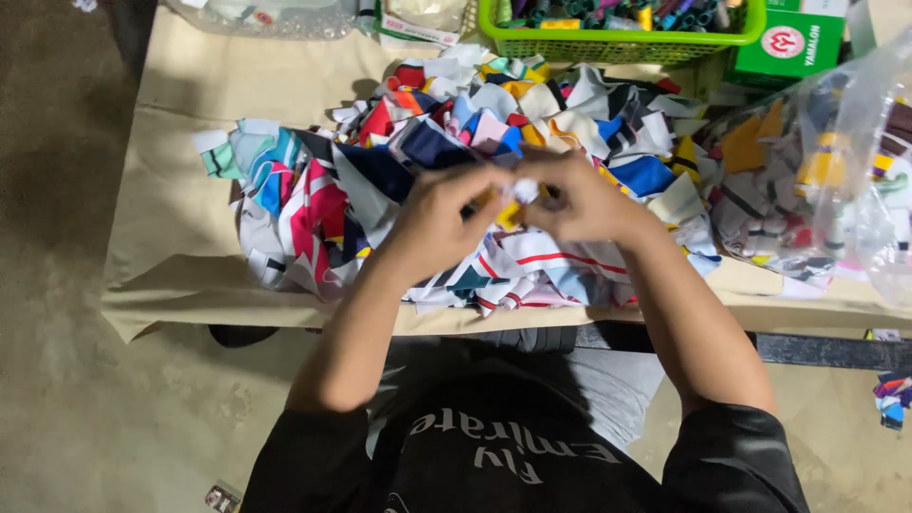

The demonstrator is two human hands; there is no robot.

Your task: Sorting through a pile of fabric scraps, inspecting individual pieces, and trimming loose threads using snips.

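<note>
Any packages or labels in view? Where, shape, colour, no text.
Green carton: top right, beside the basket; boxy, green with a white-and-red round emblem.
Clear plastic bag: right edge of the table; crumpled, holding mixed-colour fabric scraps.
White packet: top centre, left of the green basket; flat, red and green edging.
Clear tub: top left; contents unclear.

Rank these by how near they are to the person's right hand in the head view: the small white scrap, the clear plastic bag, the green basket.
From the right hand:
1. White scrap: pinched at its fingertips, between both hands.
2. Green basket: straight beyond the hand, at the table's far edge.
3. Plastic bag: off to the right side.
The basket and bag are fairly close to call; the basket looks slightly nearer.
</note>
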